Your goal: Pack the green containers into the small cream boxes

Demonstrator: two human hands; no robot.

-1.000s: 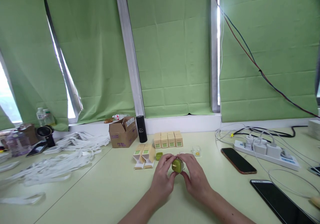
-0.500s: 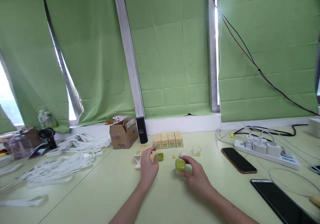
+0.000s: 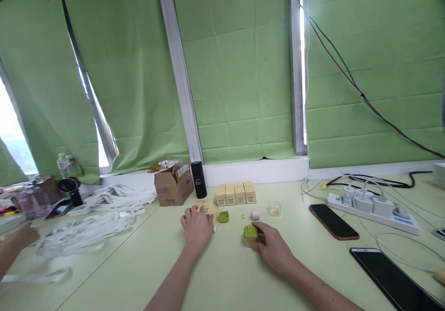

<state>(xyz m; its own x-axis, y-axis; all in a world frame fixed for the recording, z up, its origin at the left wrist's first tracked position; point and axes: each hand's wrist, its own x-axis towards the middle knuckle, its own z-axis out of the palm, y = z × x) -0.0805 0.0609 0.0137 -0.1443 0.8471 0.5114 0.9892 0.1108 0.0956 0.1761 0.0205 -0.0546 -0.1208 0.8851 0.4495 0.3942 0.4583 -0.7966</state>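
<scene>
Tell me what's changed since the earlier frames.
Your left hand let go of the green-lidded container and moved left to the front pair of cartons. A co-worker's hand appeared at far left. The right hand kept the container; the row of four cartons stayed put.

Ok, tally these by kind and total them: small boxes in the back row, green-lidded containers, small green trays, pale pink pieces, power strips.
Small boxes in the back row: 4
Green-lidded container: 1
Small green tray: 1
Pale pink piece: 1
Power strip: 1
Total: 8
</scene>
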